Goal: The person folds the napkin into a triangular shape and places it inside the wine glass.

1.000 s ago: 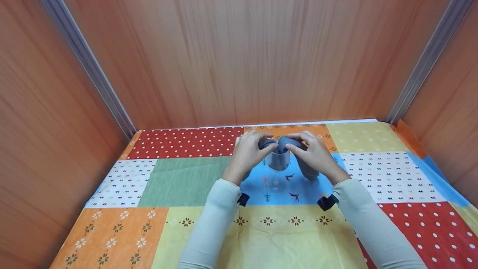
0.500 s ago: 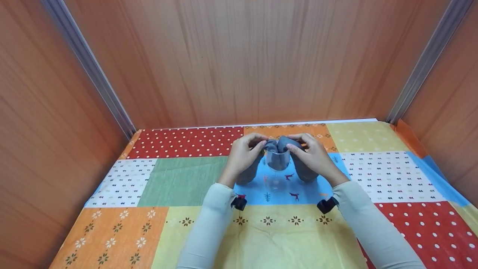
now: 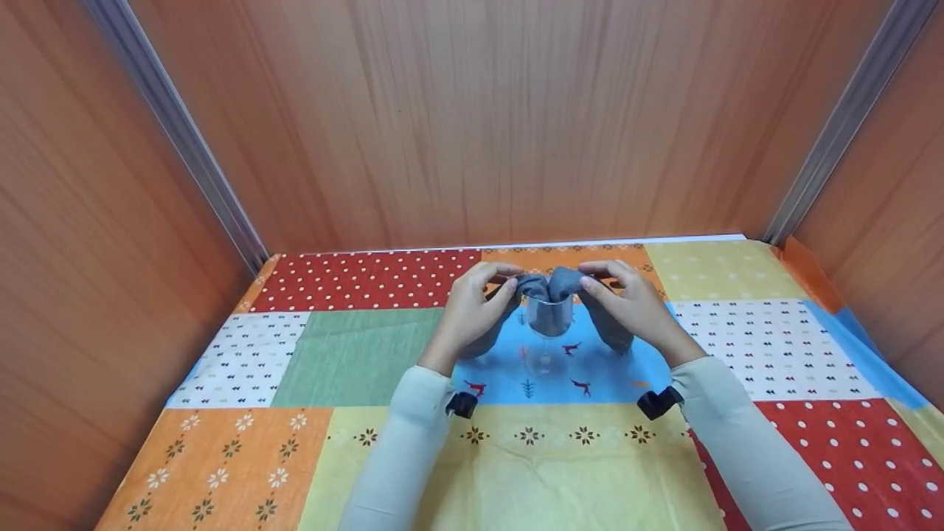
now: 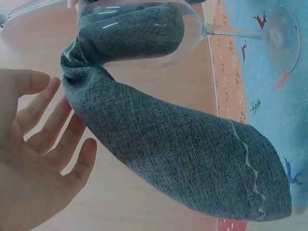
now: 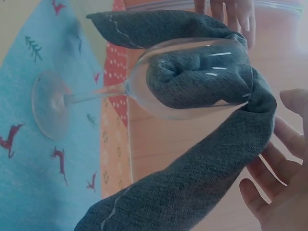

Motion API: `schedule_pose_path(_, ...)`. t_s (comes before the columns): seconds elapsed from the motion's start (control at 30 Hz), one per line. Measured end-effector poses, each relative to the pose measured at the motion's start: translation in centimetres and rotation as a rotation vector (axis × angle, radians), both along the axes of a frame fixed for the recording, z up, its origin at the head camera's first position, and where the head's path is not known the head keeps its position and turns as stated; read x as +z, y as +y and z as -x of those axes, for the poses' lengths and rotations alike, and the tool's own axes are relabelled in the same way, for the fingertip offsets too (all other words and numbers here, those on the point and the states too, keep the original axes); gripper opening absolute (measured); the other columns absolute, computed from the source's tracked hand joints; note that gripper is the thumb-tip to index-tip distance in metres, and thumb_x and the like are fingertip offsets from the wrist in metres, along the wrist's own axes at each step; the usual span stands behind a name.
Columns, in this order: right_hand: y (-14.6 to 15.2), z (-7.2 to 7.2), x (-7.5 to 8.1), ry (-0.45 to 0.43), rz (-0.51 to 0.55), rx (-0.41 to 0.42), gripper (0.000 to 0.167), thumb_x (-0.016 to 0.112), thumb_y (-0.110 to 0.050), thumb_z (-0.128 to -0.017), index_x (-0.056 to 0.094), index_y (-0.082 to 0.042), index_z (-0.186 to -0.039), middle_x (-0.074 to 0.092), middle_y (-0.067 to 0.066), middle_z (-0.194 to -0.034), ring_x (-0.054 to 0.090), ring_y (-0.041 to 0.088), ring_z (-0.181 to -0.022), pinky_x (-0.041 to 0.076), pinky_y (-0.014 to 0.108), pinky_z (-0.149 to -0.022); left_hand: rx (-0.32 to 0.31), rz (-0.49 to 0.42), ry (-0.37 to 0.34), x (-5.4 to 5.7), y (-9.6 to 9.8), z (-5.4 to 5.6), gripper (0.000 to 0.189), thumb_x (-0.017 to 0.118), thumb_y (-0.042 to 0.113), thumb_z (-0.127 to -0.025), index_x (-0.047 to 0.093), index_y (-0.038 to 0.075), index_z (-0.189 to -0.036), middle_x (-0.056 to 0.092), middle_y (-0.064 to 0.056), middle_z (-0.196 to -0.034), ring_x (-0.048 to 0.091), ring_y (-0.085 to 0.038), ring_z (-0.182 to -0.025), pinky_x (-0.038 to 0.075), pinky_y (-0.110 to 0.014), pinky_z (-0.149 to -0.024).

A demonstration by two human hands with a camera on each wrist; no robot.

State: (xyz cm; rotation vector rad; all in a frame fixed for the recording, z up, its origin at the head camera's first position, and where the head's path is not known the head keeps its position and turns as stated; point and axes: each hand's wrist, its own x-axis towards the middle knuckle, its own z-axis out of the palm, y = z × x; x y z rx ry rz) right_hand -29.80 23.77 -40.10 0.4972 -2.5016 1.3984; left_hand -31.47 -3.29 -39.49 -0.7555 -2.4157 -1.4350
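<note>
A grey cloth napkin [image 3: 564, 283] is tucked by its folded middle into a clear stemmed wine glass [image 3: 550, 318]. Its two ends hang outside the bowl, one on each side, as the left wrist view shows with the near end of the napkin [image 4: 178, 149]. My left hand [image 3: 472, 306] is at the left bend, fingers relaxed, fingertips right by the cloth and thumb apart from it. On the other side my right hand [image 3: 633, 306] spreads loosely, its fingertips partly behind the right bend of the napkin [image 5: 262, 108]. The glass stands upright on its foot [image 5: 50, 105].
A patchwork-print tablecloth [image 3: 383, 358] covers the table, with a blue panel under the glass. Wood-grain panels [image 3: 472, 133] rise behind and at both sides. A black wrist camera [image 3: 462, 405] sits on the left wrist, another black camera [image 3: 658, 403] on the right.
My left hand has moved left, away from the glass, and its fingers have loosened. The right hand has shifted slightly right off the cloth. The left bend of the napkin shows more now.
</note>
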Motion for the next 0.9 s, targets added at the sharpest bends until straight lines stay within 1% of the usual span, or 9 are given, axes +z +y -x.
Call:
schedule_pose_path(0.1,0.5,-0.1,0.1,0.020,-0.004,-0.003,0.043,0.062,-0.037,-0.101,0.062,-0.010,-0.133,0.059,0.009,-0.129,0.052,0.026,-0.119,0.040,0.054,-0.103,0.004,0.014,0.019,0.0,-0.5,-0.1,0.023,0.062,0.019,-0.101,0.071,0.015,-0.122,0.065,0.000,-0.119,0.061,-0.019,-0.111,0.051,-0.030,-0.094)
schedule_pose_path(0.17,0.9,-0.2,0.1,0.027,-0.011,-0.011,0.043,0.062,-0.039,-0.100,0.063,-0.010,-0.133,0.060,0.008,-0.128,0.053,0.026,-0.118,0.040,0.053,-0.103,0.012,0.023,0.030,-0.1,-0.8,-0.2,0.023,0.063,0.018,-0.100,0.071,0.014,-0.122,0.065,0.000,-0.119,0.061,-0.019,-0.110,0.051,-0.030,-0.093)
schedule_pose_path(0.27,1.4,-0.3,0.1,0.005,-0.014,-0.027,0.046,0.061,-0.043,-0.099,0.062,-0.010,-0.132,0.060,0.008,-0.127,0.053,0.025,-0.117,0.039,0.054,-0.103,0.020,0.031,0.042,-0.2,-1.5,-0.3,0.023,0.064,0.018,-0.100,0.071,0.014,-0.121,0.065,0.000,-0.119,0.061,-0.017,-0.109,0.052,-0.028,-0.091)
schedule_pose_path(0.4,2.1,-0.6,-0.1,-0.029,-0.045,-0.051,0.049,0.062,-0.047,-0.098,0.062,-0.011,-0.132,0.060,0.008,-0.128,0.051,0.029,-0.119,0.039,0.060,-0.101,0.021,0.045,0.051,-0.5,-2.6,-0.4,0.024,0.065,0.017,-0.099,0.071,0.012,-0.122,0.066,-0.001,-0.121,0.061,-0.018,-0.110,0.051,-0.027,-0.092)
schedule_pose_path(0.53,3.2,-0.8,-0.4,-0.024,-0.094,-0.061,0.046,0.063,-0.045,-0.098,0.062,-0.014,-0.132,0.058,0.008,-0.130,0.050,0.031,-0.122,0.042,0.062,-0.098,0.047,0.065,0.032,-0.8,-3.7,-0.6,0.025,0.067,0.016,-0.098,0.071,0.011,-0.121,0.065,-0.002,-0.121,0.062,-0.019,-0.110,0.053,-0.028,-0.090)
schedule_pose_path(0.63,4.1,-1.0,-0.9,-0.008,-0.129,-0.065,0.043,0.064,-0.040,-0.098,0.062,-0.013,-0.132,0.058,0.010,-0.130,0.050,0.032,-0.122,0.043,0.062,-0.098,0.075,0.096,0.008,-1.0,-4.6,-0.6,0.025,0.068,0.019,-0.098,0.071,0.012,-0.121,0.065,-0.001,-0.119,0.061,-0.016,-0.109,0.054,-0.028,-0.088)
schedule_pose_path(0.73,5.0,-1.2,-1.4,-0.011,-0.163,-0.078,0.043,0.063,-0.040,-0.099,0.062,-0.011,-0.132,0.058,0.011,-0.131,0.050,0.033,-0.122,0.042,0.063,-0.099,0.101,0.139,-0.008,-1.4,-5.5,-0.7,0.026,0.069,0.022,-0.097,0.072,0.014,-0.121,0.066,0.000,-0.120,0.060,-0.015,-0.112,0.053,-0.030,-0.091)
schedule_pose_path(0.9,6.4,-1.6,-2.4,-0.032,-0.217,-0.110,0.046,0.061,-0.044,-0.099,0.061,-0.013,-0.134,0.056,0.012,-0.132,0.049,0.033,-0.124,0.043,0.062,-0.098,0.140,0.200,-0.008,-1.9,-6.9,-0.8,0.024,0.069,0.024,-0.096,0.072,0.017,-0.119,0.066,0.001,-0.119,0.060,-0.022,-0.114,0.052,-0.036,-0.094)
